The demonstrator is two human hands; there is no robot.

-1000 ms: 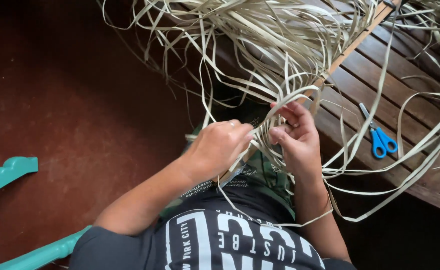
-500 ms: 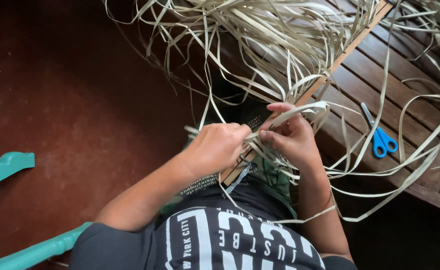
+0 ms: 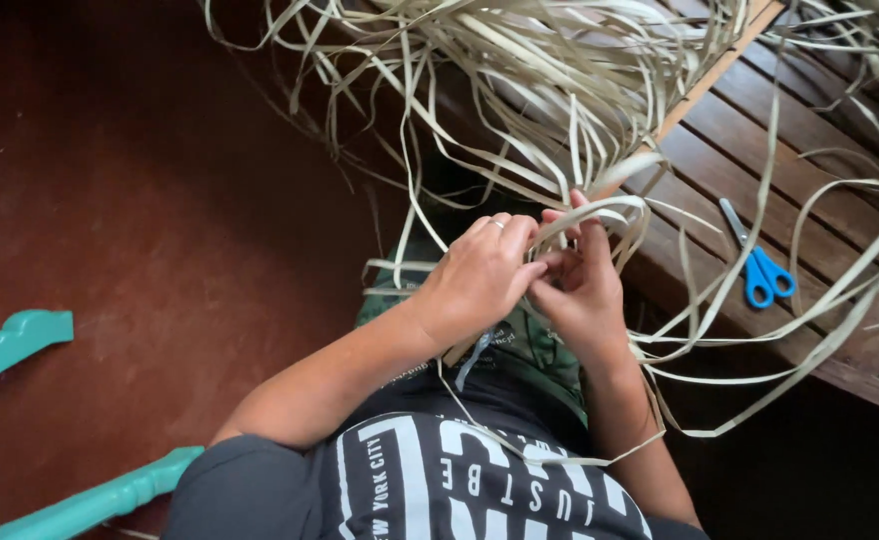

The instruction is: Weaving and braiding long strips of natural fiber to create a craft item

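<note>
Both hands work together over my lap. Left hand [image 3: 480, 275] is curled closed, fingers pinching a pale flat strip [image 3: 600, 215]. Right hand [image 3: 585, 290] grips the same strip where it loops over my fingertips, thumb pressed against the left fingers.

Progress, judged: early. I see no finished woven section; whatever is started lies hidden beneath my hands. The large tangle of loose strips [image 3: 520, 70] ahead of me looks unworked, so most remains.

Surroundings: dark slatted wooden bench [image 3: 810, 140] to my right, blue-handled scissors [image 3: 760, 265] lying on it, apart from my hands. Long strips trail across the bench and around my right forearm; these could snag. Teal furniture pieces [image 3: 10, 345] on the reddish floor [image 3: 160, 230], left, well apart.
</note>
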